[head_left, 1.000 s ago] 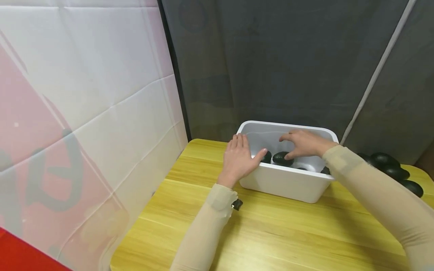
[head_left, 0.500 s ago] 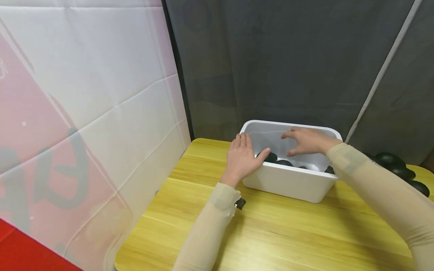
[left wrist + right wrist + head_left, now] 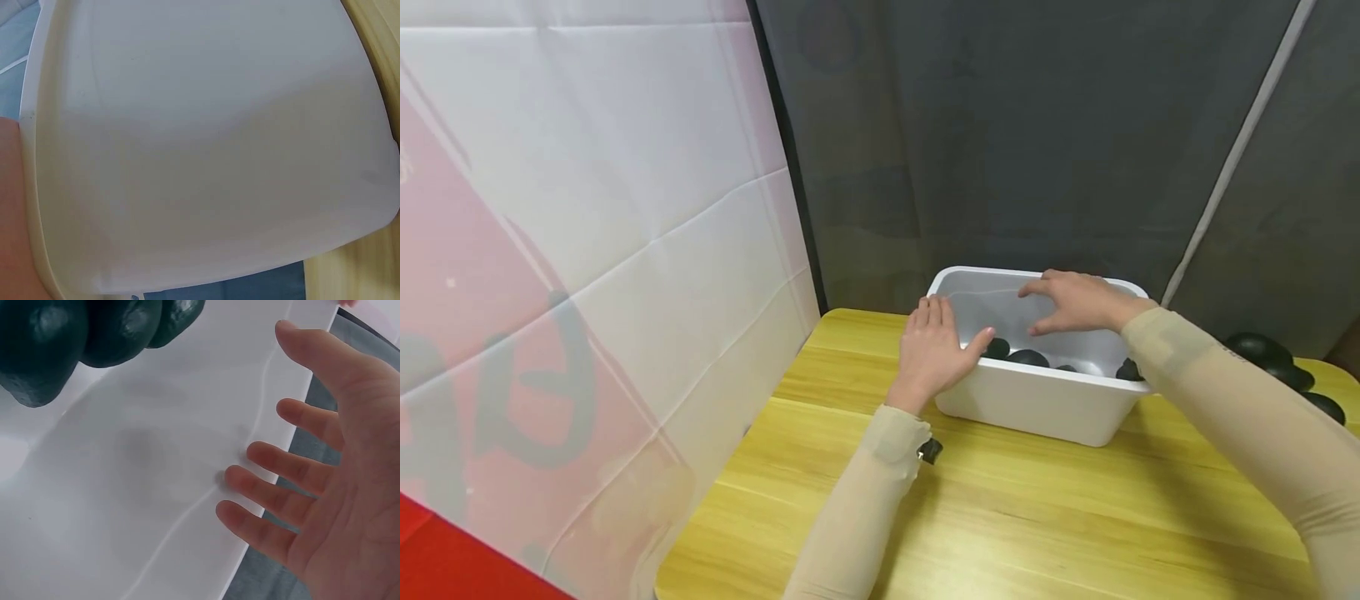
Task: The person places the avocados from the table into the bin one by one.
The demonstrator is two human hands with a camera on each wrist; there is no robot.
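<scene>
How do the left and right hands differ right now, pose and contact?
The left hand rests on the near left corner of the white bin, thumb hooked over the rim; the right hand hangs over the bin's inside, touching nothing in the wrist view. The left hand's fingers lie together against the bin's outer wall; the right hand's fingers are spread. Both hold nothing and wear beige sleeves.

table [image 3: 1000, 517]: yellow wood, near | left: white-pink creased banner [image 3: 587, 233] | far: dark grey curtain [image 3: 1015, 133], pale diagonal pole [image 3: 1240, 142]
</scene>
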